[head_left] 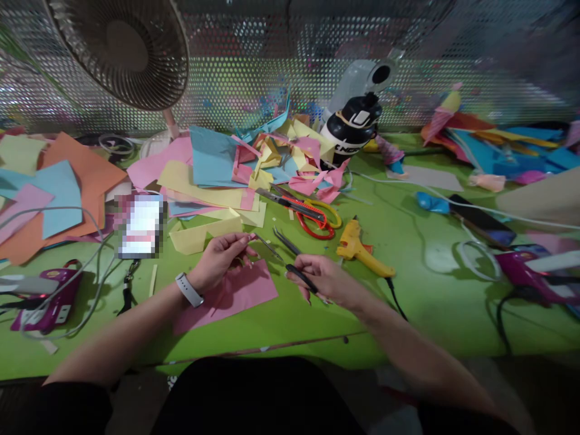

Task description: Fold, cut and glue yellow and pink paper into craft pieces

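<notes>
My left hand wears a watch and is closed in a pinch over a pink paper sheet. Whatever lies between its fingertips is too small to make out. A slim metal tool with a black handle is gripped in my right hand, and its thin tip reaches to the left fingertips. Just beyond lies a dark pointed tool that looks like tweezers. Farther back, a red utility knife rests across scissors with red and yellow handles. A yellow glue gun lies right of my right hand.
Coloured paper is heaped along the back, with a folded yellow strip nearer. A blurred-out phone lies left. Purple power strips with cables flank the green table. A fan and a black-and-white bottle stand behind.
</notes>
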A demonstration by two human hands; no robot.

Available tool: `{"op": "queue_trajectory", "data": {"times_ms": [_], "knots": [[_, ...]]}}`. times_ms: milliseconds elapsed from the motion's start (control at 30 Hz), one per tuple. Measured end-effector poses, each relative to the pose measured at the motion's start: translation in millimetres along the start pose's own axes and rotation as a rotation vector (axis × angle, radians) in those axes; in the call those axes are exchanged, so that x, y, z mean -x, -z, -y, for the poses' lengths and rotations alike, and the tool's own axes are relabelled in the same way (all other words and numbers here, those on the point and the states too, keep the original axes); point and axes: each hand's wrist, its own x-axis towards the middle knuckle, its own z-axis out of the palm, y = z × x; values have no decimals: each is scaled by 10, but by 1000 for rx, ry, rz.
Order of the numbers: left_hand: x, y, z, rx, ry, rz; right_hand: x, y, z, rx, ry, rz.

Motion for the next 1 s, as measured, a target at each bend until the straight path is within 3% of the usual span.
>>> {"op": "queue_trajectory", "data": {"times_ms": [633,1000], "knots": [[20,-19,-21,55,-6,56,41,-20,77,-45,-13,48],[23,-15,-14,-24,-30,20,22,-26,12,-55,14,51]]}}
